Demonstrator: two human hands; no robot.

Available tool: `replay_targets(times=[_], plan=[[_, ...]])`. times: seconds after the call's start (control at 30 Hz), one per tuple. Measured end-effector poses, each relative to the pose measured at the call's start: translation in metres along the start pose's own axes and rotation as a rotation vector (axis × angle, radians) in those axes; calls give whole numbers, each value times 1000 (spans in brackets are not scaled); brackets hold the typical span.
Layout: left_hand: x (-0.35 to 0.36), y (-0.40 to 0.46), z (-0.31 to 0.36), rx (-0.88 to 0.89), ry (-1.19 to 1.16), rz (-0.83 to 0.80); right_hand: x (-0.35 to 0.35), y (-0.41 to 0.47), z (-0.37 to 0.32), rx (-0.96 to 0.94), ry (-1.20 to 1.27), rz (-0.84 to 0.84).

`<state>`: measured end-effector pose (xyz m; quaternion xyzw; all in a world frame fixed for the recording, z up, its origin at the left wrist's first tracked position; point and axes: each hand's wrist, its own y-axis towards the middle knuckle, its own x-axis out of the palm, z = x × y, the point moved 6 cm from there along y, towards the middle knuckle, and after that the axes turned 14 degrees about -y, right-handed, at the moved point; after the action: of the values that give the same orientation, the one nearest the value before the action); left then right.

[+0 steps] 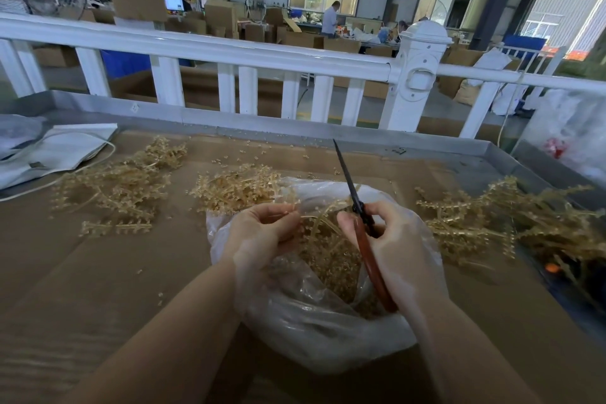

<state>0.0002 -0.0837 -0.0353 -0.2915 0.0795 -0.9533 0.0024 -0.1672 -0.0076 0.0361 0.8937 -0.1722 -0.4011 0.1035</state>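
In front of me, at the near middle of the surface (98, 272), lies the open bag (311, 331) with sprigs (331, 252) inside it. My left hand (262, 233) sits over the bag's left rim and pinches the sprigs. My right hand (393, 246) is over its right side and holds the scissors (372, 259), blades pointing away from me.

Just behind the bag lies the middle heap (236, 187), with the left heap (121, 184) well to its left and the right heap (492, 216) to the right of the bag. At the far left edge rests a folded tote (59, 151). Behind the surface runs the railing (229, 52), and cartons (223, 15) stand beyond it. A sack (570, 128) stands off the far right corner.
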Motion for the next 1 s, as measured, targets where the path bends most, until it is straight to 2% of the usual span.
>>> replay_targets(times=[0.1,0.27,0.33,0.5,0.73,1.0], plan=[[-1,5,3,-25,-79,74,-1,-4,-1,-55,-27,15],[4,9,5,-199,-359,91,-2,-10,-2,-106,-76,9],[3,10,5,-216,-363,114,-3,-13,-3,-130,-96,7],[-2,11,7,-188,-335,182,10,-21,-3,-122,-176,-220],[-3,13,8,-97,-285,224,20,-32,-4,-155,-314,-370],[-9,21,6,-111,-377,263,20,-28,4,-92,-356,-377]])
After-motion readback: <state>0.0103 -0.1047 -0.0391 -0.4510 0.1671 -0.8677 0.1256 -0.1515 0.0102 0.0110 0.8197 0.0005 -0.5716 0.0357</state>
